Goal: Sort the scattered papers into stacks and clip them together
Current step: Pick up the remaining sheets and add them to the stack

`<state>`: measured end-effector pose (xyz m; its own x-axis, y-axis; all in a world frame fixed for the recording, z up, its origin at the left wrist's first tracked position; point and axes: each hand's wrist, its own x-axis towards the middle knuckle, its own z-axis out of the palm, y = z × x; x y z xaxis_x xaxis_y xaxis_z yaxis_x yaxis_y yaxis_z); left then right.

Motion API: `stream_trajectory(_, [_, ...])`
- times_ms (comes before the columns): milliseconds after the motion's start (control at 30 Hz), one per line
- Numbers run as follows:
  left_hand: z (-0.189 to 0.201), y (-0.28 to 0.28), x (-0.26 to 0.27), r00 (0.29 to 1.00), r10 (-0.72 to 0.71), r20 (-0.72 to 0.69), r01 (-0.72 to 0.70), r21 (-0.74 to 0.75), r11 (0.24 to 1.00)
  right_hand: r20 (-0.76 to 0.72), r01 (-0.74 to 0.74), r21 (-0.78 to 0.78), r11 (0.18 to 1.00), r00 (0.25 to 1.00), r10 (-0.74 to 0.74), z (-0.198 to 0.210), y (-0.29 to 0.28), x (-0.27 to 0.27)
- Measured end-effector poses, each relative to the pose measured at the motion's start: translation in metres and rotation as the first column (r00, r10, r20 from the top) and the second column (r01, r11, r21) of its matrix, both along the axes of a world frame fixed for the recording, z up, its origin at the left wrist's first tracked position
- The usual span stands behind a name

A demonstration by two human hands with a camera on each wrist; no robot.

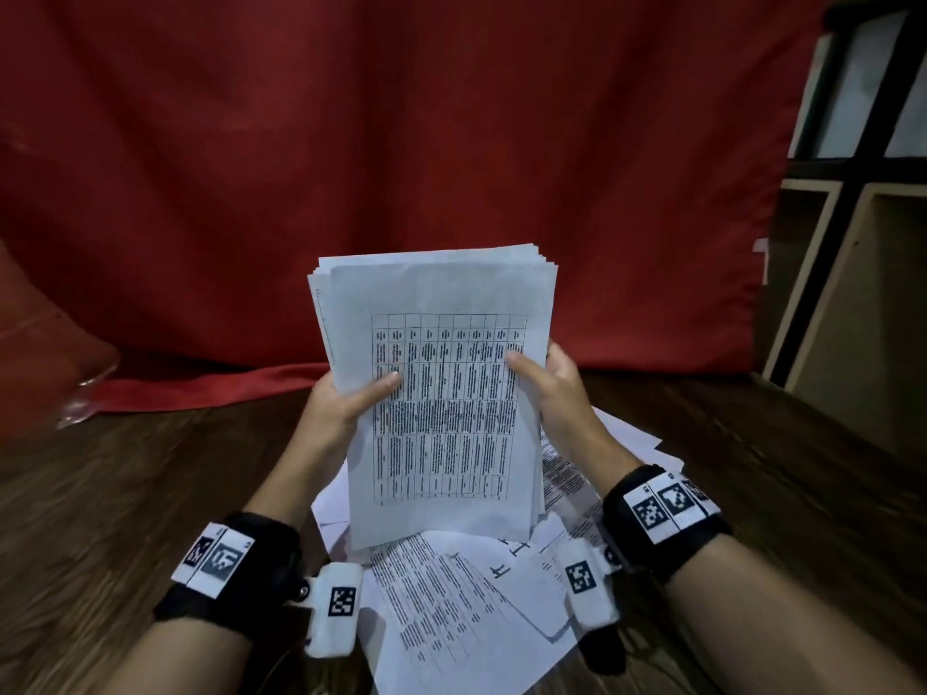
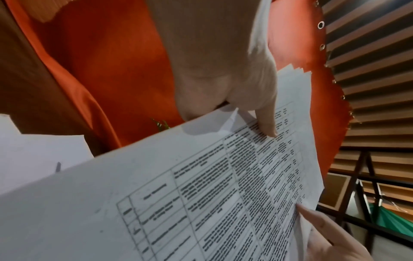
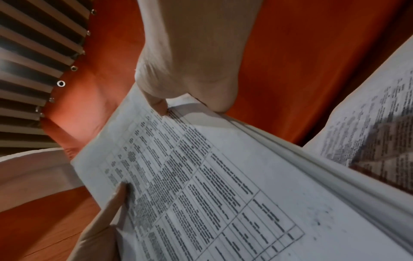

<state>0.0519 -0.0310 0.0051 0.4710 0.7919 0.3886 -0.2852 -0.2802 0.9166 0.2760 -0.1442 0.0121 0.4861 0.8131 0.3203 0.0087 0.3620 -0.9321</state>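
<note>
I hold a thick stack of printed papers [image 1: 441, 393] upright above the wooden table, its top sheet showing a table of text. My left hand [image 1: 346, 398] grips the stack's left edge, thumb across the front. My right hand [image 1: 547, 378] grips the right edge the same way. In the left wrist view the left hand [image 2: 234, 98] pinches the stack of papers [image 2: 201, 194], and the right hand's thumb [image 2: 317, 224] shows at the far edge. In the right wrist view the right hand [image 3: 190, 88] pinches the stack of papers [image 3: 212, 185]. Loose printed sheets [image 1: 451, 604] lie scattered beneath. No clip is in view.
A red cloth [image 1: 401, 168] hangs behind and drapes onto the dark wooden table [image 1: 125, 494]. Light wooden shelving with a black frame [image 1: 863, 218] stands at the right. A clear plastic wrapper [image 1: 80, 393] lies at the left by the cloth.
</note>
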Motion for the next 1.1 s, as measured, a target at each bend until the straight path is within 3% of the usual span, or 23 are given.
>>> stream_trajectory(233, [0.012,-0.001,-0.001,0.998,0.054,0.033,-0.055,0.028,0.998,0.002,0.000,0.114,0.993,1.000,0.000,0.016,0.001,0.001])
stream_trajectory(367, [0.000,-0.002,-0.003,0.993,0.031,-0.118,-0.027,0.034,0.999,0.119,-0.003,-0.065,0.998,0.993,0.011,-0.002,0.009,0.010])
stream_trajectory(500, [0.000,0.001,-0.006,0.984,0.163,-0.075,-0.160,0.039,0.986,0.249,-0.039,-0.208,0.977,0.964,0.091,-0.013,0.013,0.034])
stream_trajectory(567, [0.004,0.012,-0.015,0.969,0.239,-0.066,-0.235,0.069,0.970,0.456,0.048,-0.340,0.939,0.882,0.121,-0.021,0.015,0.054])
stream_trajectory(667, [0.014,0.025,-0.037,0.951,0.308,0.009,-0.308,0.016,0.951,0.749,0.231,-0.551,0.802,0.561,0.353,-0.038,0.015,0.080])
stream_trajectory(733, [0.019,0.027,-0.052,0.937,0.342,0.071,-0.345,0.024,0.938,0.789,0.276,-0.598,0.752,0.368,0.492,-0.048,0.017,0.080])
stream_trajectory(833, [0.021,0.032,-0.073,0.925,0.354,0.141,-0.360,0.021,0.933,0.781,0.266,-0.625,0.734,0.213,0.587,-0.056,0.031,0.065])
stream_trajectory(900, [0.020,0.038,-0.083,0.915,0.376,0.145,-0.383,0.020,0.923,0.769,0.235,-0.639,0.733,0.193,0.609,-0.061,0.046,0.057])
stream_trajectory(1100, [0.015,0.049,-0.101,0.875,0.467,0.130,-0.469,-0.018,0.883,0.700,0.144,-0.710,0.689,0.254,0.668,-0.062,0.087,0.042])
